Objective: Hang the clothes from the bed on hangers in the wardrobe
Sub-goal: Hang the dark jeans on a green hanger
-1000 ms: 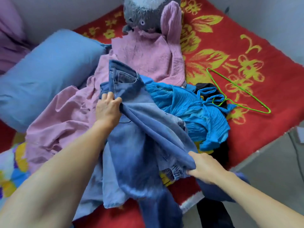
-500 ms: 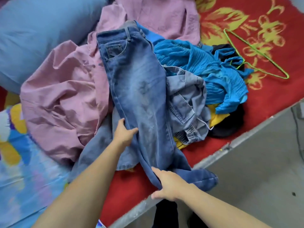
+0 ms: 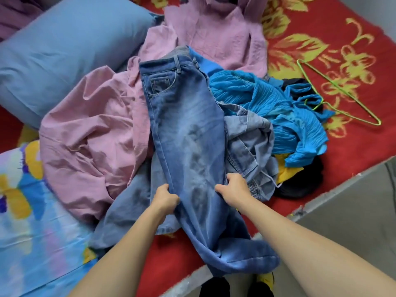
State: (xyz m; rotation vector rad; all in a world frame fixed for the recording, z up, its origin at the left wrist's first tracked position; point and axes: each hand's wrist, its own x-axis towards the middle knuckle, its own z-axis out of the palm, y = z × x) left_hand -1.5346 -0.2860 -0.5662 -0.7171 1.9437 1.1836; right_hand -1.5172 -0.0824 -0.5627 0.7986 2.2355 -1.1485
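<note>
grip: both hands closed on the jeans (image 3: 188,133) at mid-leg, left hand (image 3: 166,199) on one edge, right hand (image 3: 233,190) on the other
jeans: lie lengthwise atop the clothes pile, hems hanging over the bed's near edge
green hanger (image 3: 340,93): on the red blanket (image 3: 353,43), near the bed's right edge

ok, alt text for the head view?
Both hands, left and right, grip blue jeans laid lengthwise over a clothes pile on a red bed. A green hanger lies to the right, a blue pillow at left.
</note>
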